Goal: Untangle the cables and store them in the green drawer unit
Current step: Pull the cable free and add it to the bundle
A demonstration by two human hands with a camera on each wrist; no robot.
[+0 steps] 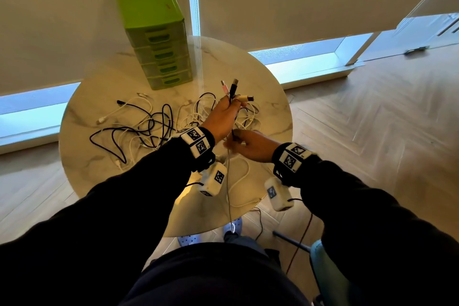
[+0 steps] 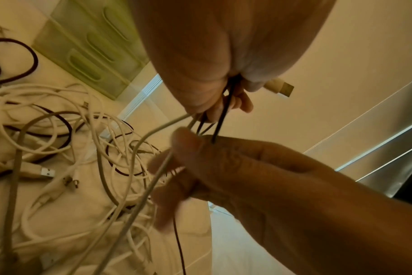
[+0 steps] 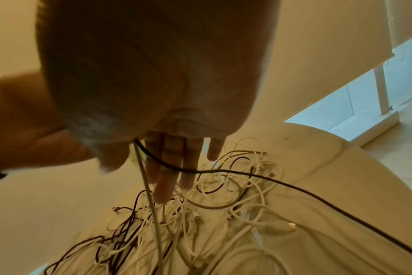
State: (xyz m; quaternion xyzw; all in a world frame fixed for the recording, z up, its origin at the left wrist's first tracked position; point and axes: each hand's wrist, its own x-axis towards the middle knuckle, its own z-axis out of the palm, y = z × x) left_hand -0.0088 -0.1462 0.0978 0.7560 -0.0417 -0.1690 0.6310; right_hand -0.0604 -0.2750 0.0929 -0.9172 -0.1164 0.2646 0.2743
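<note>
The green drawer unit (image 1: 154, 32) (image 2: 89, 46) stands at the back of the round marble table (image 1: 94, 161), all its drawers shut. A tangle of black and white cables (image 1: 149, 124) (image 2: 59, 148) (image 3: 200, 214) lies in front of it. My left hand (image 1: 224, 113) (image 2: 212, 83) is raised over the pile and grips a bunch of cable ends: pink, black and white USB plugs (image 1: 233, 88) stick up from it. Just below, my right hand (image 1: 244, 143) (image 3: 139, 148) pinches a black and a white cable between thumb and forefinger; its other fingers are straight.
A white cable (image 1: 229, 204) hangs from my hands over the table's near edge toward the floor. A light blue chair (image 1: 330, 278) stands at the lower right. Blinds and a low window ledge run behind the table.
</note>
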